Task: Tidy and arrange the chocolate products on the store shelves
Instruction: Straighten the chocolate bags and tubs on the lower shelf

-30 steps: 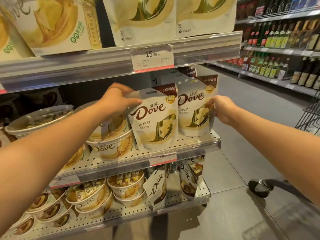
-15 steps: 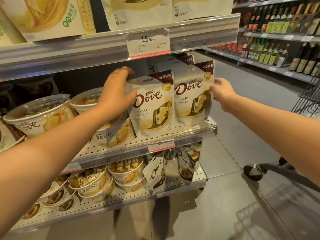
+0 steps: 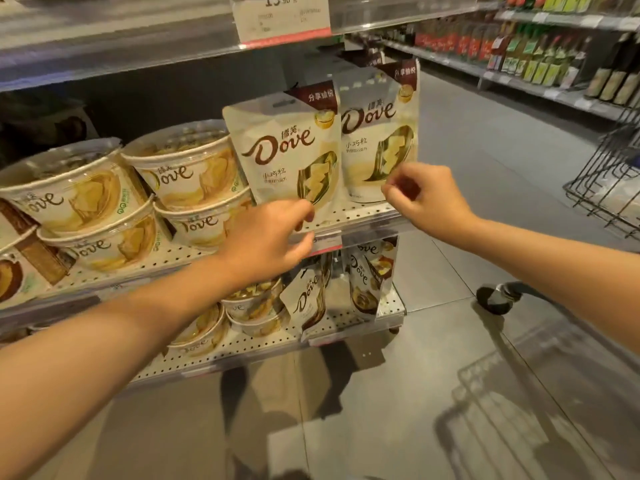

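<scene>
Both hands had dropped from the tops of the bags to their bottoms. The left hand (image 3: 273,237) reached in low, its fingers loosely bent just below the left Dove bag (image 3: 287,157), holding nothing. The right hand (image 3: 424,199) had curled fingers at the bottom corner of the right Dove bag (image 3: 379,133); I could not tell if it pinched it. The 2 bags stood side by side on the middle shelf (image 3: 363,214). Beside them were 4 Dove tubs (image 3: 187,174), stacked in 2 piles.
</scene>
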